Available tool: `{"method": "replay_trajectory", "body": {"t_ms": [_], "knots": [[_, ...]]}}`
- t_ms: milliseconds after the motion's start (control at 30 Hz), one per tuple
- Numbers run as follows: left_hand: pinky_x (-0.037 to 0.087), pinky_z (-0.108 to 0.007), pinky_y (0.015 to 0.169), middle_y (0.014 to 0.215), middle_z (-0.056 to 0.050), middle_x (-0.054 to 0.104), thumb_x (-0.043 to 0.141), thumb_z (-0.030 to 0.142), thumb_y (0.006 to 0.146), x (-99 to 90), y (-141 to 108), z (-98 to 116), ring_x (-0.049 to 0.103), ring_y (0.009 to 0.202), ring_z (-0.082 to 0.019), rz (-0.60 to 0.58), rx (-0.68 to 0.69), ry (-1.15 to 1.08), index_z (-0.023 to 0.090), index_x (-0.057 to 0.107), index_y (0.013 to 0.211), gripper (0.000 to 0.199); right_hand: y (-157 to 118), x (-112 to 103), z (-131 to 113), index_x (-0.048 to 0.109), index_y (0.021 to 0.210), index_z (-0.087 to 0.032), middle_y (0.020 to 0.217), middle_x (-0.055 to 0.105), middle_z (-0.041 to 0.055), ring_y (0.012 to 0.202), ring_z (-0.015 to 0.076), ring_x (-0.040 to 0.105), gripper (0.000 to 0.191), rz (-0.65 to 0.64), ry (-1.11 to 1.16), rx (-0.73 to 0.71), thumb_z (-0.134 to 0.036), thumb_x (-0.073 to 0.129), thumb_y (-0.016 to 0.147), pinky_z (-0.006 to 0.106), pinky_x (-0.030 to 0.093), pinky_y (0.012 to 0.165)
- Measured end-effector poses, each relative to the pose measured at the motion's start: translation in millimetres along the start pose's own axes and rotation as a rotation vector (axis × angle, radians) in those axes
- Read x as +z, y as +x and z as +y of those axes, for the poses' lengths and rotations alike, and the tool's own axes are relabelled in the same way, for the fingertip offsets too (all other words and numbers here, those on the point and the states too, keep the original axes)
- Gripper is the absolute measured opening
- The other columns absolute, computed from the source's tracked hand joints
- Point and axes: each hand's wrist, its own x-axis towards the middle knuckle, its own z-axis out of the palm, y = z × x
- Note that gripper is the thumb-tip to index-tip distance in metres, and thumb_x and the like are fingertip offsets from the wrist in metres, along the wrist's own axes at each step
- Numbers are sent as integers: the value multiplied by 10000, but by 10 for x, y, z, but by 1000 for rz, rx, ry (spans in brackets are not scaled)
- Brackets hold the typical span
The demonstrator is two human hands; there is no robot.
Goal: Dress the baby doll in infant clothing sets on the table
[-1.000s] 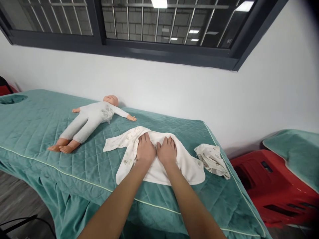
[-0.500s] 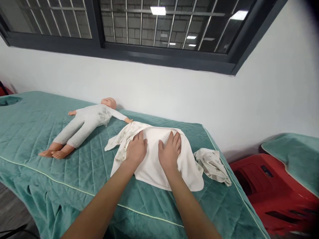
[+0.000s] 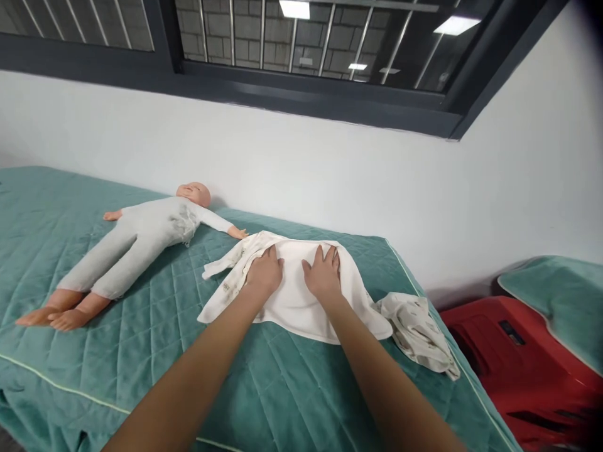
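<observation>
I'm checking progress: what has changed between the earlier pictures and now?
The left hand and right hand have moved apart sideways on the small white, patterned fabric top, uncovering more of its plain middle. The doll with a white cloth body still lies face up, and the crumpled, pale printed cloth remains at the right.

Garment (image 3: pixel 296 292) partly hidden under hands (image 3: pixel 264 271) (image 3: pixel 324 274)

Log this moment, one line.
left hand: touching shirt | right hand: touching shirt | doll: on back, left | crumpled cloth: right | surface: green cover
</observation>
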Motion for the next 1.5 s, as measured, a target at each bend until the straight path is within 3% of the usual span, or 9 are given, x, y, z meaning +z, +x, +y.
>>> {"method": "replay_trajectory", "body": {"t_ms": [133,300,800,1000,1100,1200,1300,1500], "knots": [[468,-453,1012,1452,-211,513,295,329,1010,80,158,58,600,1220,-336,-2,3,-11,118,343,1502,538,208,136,64,253,1544,-26,1622,126,290,1501,400,165,706,4,-24,-10,-407,419,974,469,167,1199],[468,-487,999,1387,-221,568,238,388,1016,174,231,21,614,1190,-367,-23,-38,-5,91,363,1486,570,248,316,80,257,1541,-17,1629,110,283,1514,371,147,684,-40,24,-2,-423,335,996,454,160,1207],[453,-433,1027,1383,-215,570,270,315,1016,228,488,86,592,1239,-318,-57,-157,-24,123,441,1434,491,300,355,97,205,1527,90,1602,215,289,1524,354,116,723,-166,-47,-66,-418,213,1013,453,143,1212],[486,-455,964,1225,-299,640,280,296,1010,201,345,193,639,1171,-332,-81,-178,0,8,479,1388,515,198,269,-9,318,1481,109,1573,269,313,1515,362,165,631,-115,-75,-122,-308,245,1013,492,143,1200],[486,-471,956,1213,-319,639,284,313,1008,217,198,250,631,1179,-354,-62,-163,32,-40,430,1418,560,107,249,-114,405,1463,30,1589,287,259,1527,307,157,557,-77,-79,-226,-256,234,1017,462,114,1208],[451,-454,1008,1257,-307,623,303,332,1006,245,31,273,599,1225,-342,-20,-112,68,-40,424,1430,577,10,254,-170,471,1426,-26,1570,359,222,1508,276,233,554,-79,-67,-316,-336,234,1032,409,173,1197],[381,-441,1087,1354,-280,573,305,327,1006,271,-119,263,540,1290,-316,23,-59,92,-20,395,1462,580,-94,259,-143,421,1455,-3,1575,343,229,1495,275,268,589,-97,-61,-330,-360,205,1038,387,205,1185],[303,-464,1147,1473,-248,479,274,335,997,282,-348,205,426,1373,-318,40,-3,124,-10,366,1489,607,-309,216,-57,277,1535,2,1639,191,185,1528,275,161,650,-171,-55,-290,-399,174,1033,418,132,1214]]}}
